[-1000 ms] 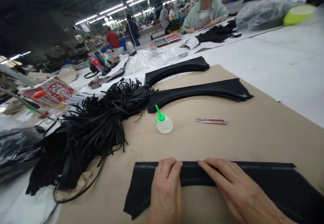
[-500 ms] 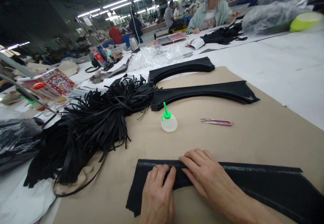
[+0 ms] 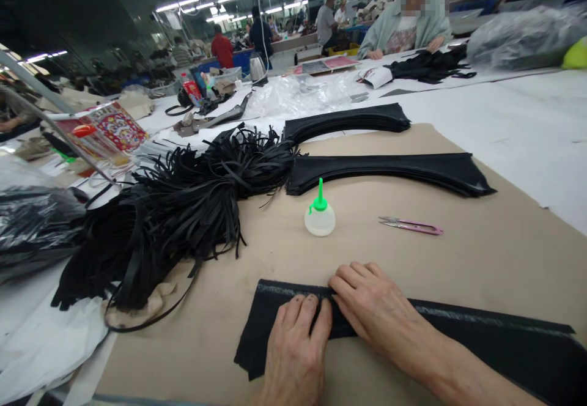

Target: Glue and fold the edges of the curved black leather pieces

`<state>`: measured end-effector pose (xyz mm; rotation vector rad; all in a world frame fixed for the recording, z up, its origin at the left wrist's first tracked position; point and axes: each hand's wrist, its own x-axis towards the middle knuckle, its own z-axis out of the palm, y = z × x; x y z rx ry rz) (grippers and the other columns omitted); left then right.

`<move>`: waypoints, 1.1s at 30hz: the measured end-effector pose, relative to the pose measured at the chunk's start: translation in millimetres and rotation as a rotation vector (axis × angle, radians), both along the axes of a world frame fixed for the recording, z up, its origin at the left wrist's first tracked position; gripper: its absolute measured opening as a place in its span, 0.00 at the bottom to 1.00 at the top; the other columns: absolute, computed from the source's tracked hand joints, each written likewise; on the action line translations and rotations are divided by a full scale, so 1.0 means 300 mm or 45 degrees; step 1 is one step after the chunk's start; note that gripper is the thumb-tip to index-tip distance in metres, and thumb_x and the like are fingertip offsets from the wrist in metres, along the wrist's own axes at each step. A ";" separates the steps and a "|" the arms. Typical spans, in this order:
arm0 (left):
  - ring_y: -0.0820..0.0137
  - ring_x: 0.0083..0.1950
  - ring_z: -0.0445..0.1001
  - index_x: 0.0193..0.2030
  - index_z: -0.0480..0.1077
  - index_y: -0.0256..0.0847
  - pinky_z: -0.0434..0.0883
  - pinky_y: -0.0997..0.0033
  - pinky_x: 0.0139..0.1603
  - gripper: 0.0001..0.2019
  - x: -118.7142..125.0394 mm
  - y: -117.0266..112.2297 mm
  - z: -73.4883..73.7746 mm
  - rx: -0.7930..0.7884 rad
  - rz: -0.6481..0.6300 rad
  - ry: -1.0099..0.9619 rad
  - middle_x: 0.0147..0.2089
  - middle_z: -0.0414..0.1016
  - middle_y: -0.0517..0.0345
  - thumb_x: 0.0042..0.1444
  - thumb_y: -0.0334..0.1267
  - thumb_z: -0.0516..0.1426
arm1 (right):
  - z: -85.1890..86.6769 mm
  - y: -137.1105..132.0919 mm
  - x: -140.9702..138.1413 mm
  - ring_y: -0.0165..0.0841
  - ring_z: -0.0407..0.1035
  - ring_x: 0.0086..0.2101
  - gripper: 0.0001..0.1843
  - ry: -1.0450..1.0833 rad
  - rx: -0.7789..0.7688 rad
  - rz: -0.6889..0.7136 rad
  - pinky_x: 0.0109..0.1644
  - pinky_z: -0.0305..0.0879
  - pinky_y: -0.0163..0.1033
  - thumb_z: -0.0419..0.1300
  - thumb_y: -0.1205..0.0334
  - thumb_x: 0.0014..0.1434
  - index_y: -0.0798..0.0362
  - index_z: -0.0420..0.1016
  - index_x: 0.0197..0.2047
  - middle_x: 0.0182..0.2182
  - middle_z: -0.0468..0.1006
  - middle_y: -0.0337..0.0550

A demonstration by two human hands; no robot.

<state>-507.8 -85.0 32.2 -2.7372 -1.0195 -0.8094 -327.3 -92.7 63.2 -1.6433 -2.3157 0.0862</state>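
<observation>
A long black fabric panel (image 3: 481, 339) with a curved lower edge lies across the front of the table, a pale streaky band running along its top edge. My left hand (image 3: 300, 339) rests on the panel's left part, fingers laid on the material and thumb apart. Close beside it, my right hand (image 3: 371, 302) pinches the top edge between thumb and fingers. Beyond the hands stand a squeeze bottle (image 3: 320, 217) with a green nozzle and, to its right, pink-handled thread snips (image 3: 411, 225).
Brown board (image 3: 183, 363) covers the work area. Two stacks of curved black panels, a nearer one (image 3: 389, 167) and a farther one (image 3: 348, 121), lie beyond the bottle. A heap of black strips (image 3: 183, 210) spreads at left. A person (image 3: 403, 30) sits across the table.
The view has shifted, so most things appear farther right. Both hands stay on the panel's left part, with the right fingers still at its top edge.
</observation>
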 end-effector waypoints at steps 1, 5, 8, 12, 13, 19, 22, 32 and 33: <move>0.62 0.46 0.71 0.51 0.72 0.37 0.68 0.64 0.45 0.19 0.001 0.002 0.007 0.013 -0.007 0.008 0.45 0.75 0.50 0.64 0.29 0.42 | 0.001 0.000 0.000 0.38 0.60 0.34 0.09 -0.004 -0.001 0.000 0.39 0.50 0.42 0.58 0.76 0.57 0.52 0.68 0.34 0.32 0.69 0.40; 0.63 0.45 0.71 0.50 0.73 0.37 0.69 0.64 0.44 0.20 0.003 0.006 0.017 0.030 -0.008 -0.004 0.44 0.76 0.50 0.65 0.29 0.41 | 0.000 0.000 0.000 0.38 0.60 0.33 0.09 -0.009 0.022 0.014 0.39 0.51 0.43 0.58 0.76 0.57 0.52 0.68 0.33 0.32 0.69 0.40; 0.63 0.45 0.72 0.50 0.73 0.37 0.69 0.64 0.45 0.20 0.004 0.004 0.013 0.033 0.011 0.002 0.44 0.75 0.50 0.65 0.29 0.41 | -0.003 -0.001 -0.001 0.37 0.60 0.34 0.09 0.020 0.011 0.013 0.38 0.51 0.42 0.57 0.76 0.57 0.52 0.68 0.33 0.32 0.69 0.40; 0.63 0.45 0.72 0.50 0.72 0.38 0.69 0.65 0.45 0.18 0.002 -0.004 -0.004 0.027 0.026 0.006 0.46 0.75 0.50 0.64 0.28 0.44 | -0.010 -0.007 -0.003 0.38 0.60 0.34 0.09 0.059 0.005 -0.006 0.39 0.52 0.42 0.56 0.77 0.57 0.52 0.68 0.34 0.33 0.69 0.41; 0.63 0.46 0.72 0.51 0.72 0.39 0.69 0.65 0.45 0.18 0.002 -0.006 -0.011 0.022 0.034 -0.013 0.46 0.74 0.49 0.63 0.27 0.44 | -0.012 -0.008 -0.003 0.38 0.60 0.34 0.09 0.067 0.005 -0.007 0.39 0.52 0.42 0.56 0.77 0.57 0.52 0.68 0.34 0.33 0.69 0.41; 0.60 0.50 0.70 0.53 0.71 0.39 0.69 0.61 0.47 0.20 0.004 -0.009 -0.053 -0.019 0.049 -0.089 0.52 0.73 0.47 0.61 0.24 0.44 | -0.018 -0.015 -0.004 0.37 0.60 0.35 0.09 0.120 0.023 -0.027 0.39 0.53 0.41 0.56 0.77 0.58 0.53 0.68 0.34 0.33 0.69 0.42; 0.60 0.50 0.71 0.52 0.71 0.39 0.69 0.61 0.47 0.20 0.006 -0.009 -0.056 -0.004 0.056 -0.100 0.53 0.73 0.47 0.60 0.23 0.45 | -0.020 -0.016 -0.005 0.36 0.61 0.34 0.09 0.119 0.044 -0.037 0.39 0.54 0.40 0.55 0.77 0.59 0.53 0.68 0.33 0.32 0.69 0.42; 0.61 0.53 0.70 0.54 0.70 0.39 0.68 0.61 0.50 0.20 0.001 -0.013 -0.051 -0.050 0.022 -0.083 0.56 0.72 0.48 0.61 0.24 0.44 | -0.027 -0.025 -0.001 0.35 0.61 0.34 0.09 0.151 0.128 -0.016 0.40 0.55 0.40 0.53 0.76 0.62 0.54 0.69 0.34 0.33 0.69 0.42; 0.61 0.53 0.70 0.54 0.70 0.39 0.68 0.61 0.50 0.21 0.001 -0.014 -0.053 -0.043 0.029 -0.087 0.56 0.72 0.48 0.61 0.24 0.44 | -0.030 -0.024 -0.002 0.35 0.61 0.34 0.09 0.154 0.131 -0.018 0.40 0.55 0.40 0.53 0.76 0.62 0.54 0.69 0.34 0.33 0.69 0.43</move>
